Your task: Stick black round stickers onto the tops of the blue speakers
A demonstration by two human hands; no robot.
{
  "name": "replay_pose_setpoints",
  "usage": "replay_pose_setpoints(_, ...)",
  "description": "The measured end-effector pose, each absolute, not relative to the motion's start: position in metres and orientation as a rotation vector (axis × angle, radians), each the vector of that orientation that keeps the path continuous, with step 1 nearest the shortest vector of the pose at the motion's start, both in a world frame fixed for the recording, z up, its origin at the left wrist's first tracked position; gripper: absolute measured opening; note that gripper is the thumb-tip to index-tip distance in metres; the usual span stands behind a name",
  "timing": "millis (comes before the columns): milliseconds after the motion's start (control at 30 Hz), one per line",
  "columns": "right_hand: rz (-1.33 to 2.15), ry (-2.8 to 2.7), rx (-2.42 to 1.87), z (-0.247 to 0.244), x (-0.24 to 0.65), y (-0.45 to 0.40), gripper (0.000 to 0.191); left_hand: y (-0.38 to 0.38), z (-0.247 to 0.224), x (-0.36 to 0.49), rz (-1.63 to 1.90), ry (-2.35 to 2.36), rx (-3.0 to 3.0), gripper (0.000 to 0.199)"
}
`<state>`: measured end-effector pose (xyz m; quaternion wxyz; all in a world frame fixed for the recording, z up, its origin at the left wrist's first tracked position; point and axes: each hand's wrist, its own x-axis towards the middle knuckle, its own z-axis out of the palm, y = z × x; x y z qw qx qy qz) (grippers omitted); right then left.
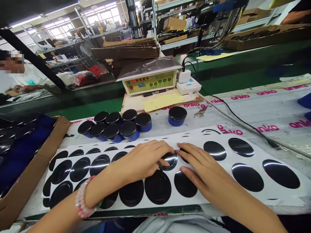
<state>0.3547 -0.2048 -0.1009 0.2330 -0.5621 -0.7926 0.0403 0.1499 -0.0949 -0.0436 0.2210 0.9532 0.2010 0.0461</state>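
Note:
White sheets [173, 202] with rows of glossy black discs lie across the table in front of me. My left hand [150, 157], with a beaded bracelet [81, 199] on the wrist, has its fingers bent at the edge of one black disc [171, 160]; fingertips are pressed close together there. My right hand [198, 163] rests on the sheet just right of that disc, fingers stretched and apart, partly covering another disc. Beyond the sheets stands a cluster of round black-topped blue pieces [128, 129], and a single one [177, 116] stands to their right.
A cardboard box [39, 161] of blue and black pieces is at the left. Behind the sheets are a control box [150, 82], yellow paper [162, 101], a white adapter [188, 85] and a cable [228, 115] running right. A person [26, 76] sits at the far left.

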Motion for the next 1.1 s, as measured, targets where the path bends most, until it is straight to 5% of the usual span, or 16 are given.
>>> replay_pose_setpoints(433,0.194,-2.048,-1.519,-0.110,0.360,-0.202,0.022,-0.071,-0.050,0.175,-0.006,0.270,2.758,0.030)
replay_pose_setpoints(767,0.295,-2.048,-1.573,-0.106,0.361,-0.203,0.021,-0.059,-0.041,0.192,-0.176,0.130,2.746,0.013)
replay_pose_setpoints(933,0.254,-2.061,-1.573,-0.109,0.363,-0.202,0.021,-0.072,-0.039,0.146,0.147,0.261,2.762,0.009)
replay_pose_setpoints(1100,0.144,-2.123,-1.541,-0.108,0.363,-0.202,0.025,-0.101,-0.021,0.084,0.564,0.579,2.168,0.014)
